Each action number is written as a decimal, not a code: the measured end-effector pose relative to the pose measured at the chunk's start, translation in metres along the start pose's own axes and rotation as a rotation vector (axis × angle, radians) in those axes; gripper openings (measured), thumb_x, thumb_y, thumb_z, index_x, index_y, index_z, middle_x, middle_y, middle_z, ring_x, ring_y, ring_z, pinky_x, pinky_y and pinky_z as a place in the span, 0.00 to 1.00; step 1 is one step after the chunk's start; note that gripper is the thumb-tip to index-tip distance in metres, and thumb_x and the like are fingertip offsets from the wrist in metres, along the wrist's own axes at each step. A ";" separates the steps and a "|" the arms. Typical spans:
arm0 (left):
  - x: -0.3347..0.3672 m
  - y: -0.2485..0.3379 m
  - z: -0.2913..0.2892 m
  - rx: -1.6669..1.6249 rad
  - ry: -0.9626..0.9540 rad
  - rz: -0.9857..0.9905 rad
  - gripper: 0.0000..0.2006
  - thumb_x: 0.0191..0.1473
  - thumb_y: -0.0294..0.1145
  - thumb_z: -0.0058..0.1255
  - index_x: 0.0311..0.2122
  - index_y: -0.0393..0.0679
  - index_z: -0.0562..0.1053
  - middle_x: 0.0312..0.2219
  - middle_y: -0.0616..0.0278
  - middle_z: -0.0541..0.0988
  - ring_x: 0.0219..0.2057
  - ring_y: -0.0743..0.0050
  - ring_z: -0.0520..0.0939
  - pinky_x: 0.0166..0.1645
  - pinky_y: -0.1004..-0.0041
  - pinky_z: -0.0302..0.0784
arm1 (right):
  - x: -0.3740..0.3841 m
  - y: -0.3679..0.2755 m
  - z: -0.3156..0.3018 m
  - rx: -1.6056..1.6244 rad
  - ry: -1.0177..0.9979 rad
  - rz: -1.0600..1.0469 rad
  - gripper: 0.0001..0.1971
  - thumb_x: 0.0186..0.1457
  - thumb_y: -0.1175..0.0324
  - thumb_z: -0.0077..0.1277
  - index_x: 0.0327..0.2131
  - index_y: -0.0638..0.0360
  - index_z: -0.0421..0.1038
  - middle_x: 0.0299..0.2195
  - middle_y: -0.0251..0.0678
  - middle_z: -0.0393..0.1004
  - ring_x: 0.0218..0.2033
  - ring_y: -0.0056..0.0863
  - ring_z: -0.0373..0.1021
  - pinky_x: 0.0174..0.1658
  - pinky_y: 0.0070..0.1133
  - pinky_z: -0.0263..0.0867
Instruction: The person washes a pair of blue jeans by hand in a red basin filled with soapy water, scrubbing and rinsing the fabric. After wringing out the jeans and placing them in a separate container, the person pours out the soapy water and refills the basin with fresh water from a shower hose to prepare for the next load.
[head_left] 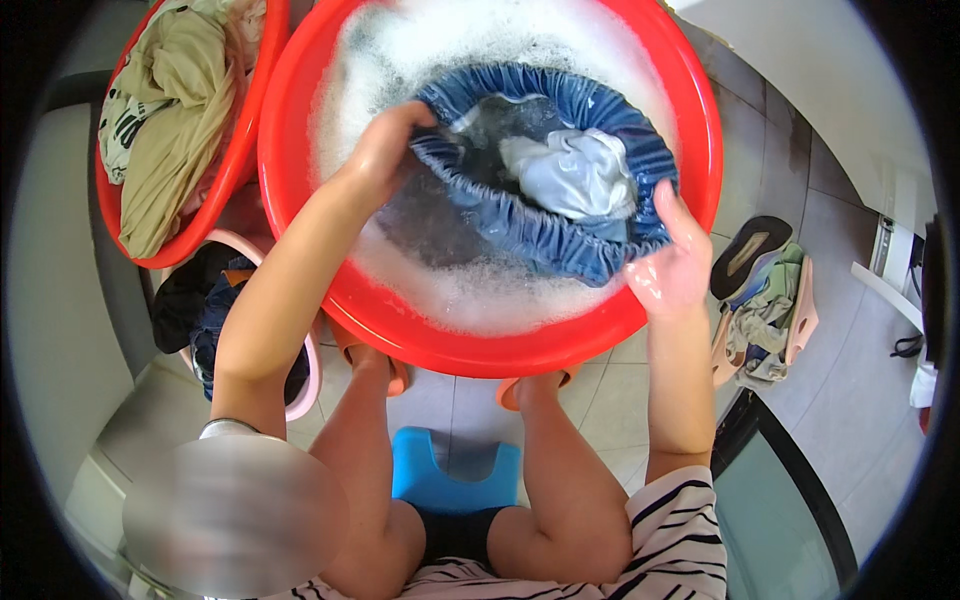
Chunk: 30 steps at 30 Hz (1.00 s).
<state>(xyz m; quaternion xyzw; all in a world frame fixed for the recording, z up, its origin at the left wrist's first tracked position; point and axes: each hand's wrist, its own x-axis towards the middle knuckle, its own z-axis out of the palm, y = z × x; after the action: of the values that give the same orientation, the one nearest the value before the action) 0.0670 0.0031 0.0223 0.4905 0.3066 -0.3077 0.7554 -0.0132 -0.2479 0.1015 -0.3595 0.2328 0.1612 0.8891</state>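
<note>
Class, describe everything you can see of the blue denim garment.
The blue denim garment looks wet, its gathered, elastic-looking opening spread into an oval. The left hand grips its left edge, the right hand its right. Foamy water surrounds it in the red basin; pale fabric shows within the opening.

Fisheye fr.: bright, soft lt.; foam (560,30) near-white; edges bent, blk. rim; oval blur (235,515) lwr. L.

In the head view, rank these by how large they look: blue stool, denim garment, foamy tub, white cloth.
1. Foamy tub
2. Denim garment
White cloth and blue stool come last, unranked: their visible areas look alike, and the stool is partly hidden.
</note>
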 end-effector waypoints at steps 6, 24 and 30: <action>-0.067 0.002 -0.010 0.180 -0.196 0.482 0.20 0.44 0.26 0.42 0.46 0.35 0.68 0.39 0.55 0.75 0.42 0.64 0.74 0.50 0.69 0.67 | 0.000 -0.003 -0.021 -0.648 0.116 -0.129 0.21 0.45 0.81 0.44 0.47 0.63 0.65 0.42 0.36 0.71 0.42 0.23 0.68 0.49 0.21 0.62; 0.052 -0.081 -0.024 2.410 -0.291 0.529 0.13 0.55 0.29 0.43 0.45 0.42 0.71 0.39 0.52 0.76 0.41 0.59 0.78 0.41 0.65 0.78 | 0.102 0.111 -0.047 -1.918 0.311 0.041 0.37 0.47 0.52 0.51 0.60 0.44 0.50 0.57 0.47 0.54 0.56 0.47 0.55 0.57 0.49 0.46; 0.060 -0.068 -0.015 2.019 -0.222 0.262 0.14 0.56 0.34 0.41 0.45 0.41 0.70 0.42 0.52 0.75 0.44 0.59 0.76 0.44 0.66 0.74 | 0.096 0.085 -0.046 -1.836 0.253 -0.028 0.34 0.50 0.48 0.45 0.58 0.51 0.52 0.54 0.44 0.59 0.49 0.47 0.63 0.54 0.41 0.55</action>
<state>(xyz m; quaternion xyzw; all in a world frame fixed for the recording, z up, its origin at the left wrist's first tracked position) 0.0495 -0.0155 -0.0661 0.8962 -0.2231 -0.3812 0.0419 0.0147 -0.2108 -0.0269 -0.9405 0.1049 0.2312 0.2257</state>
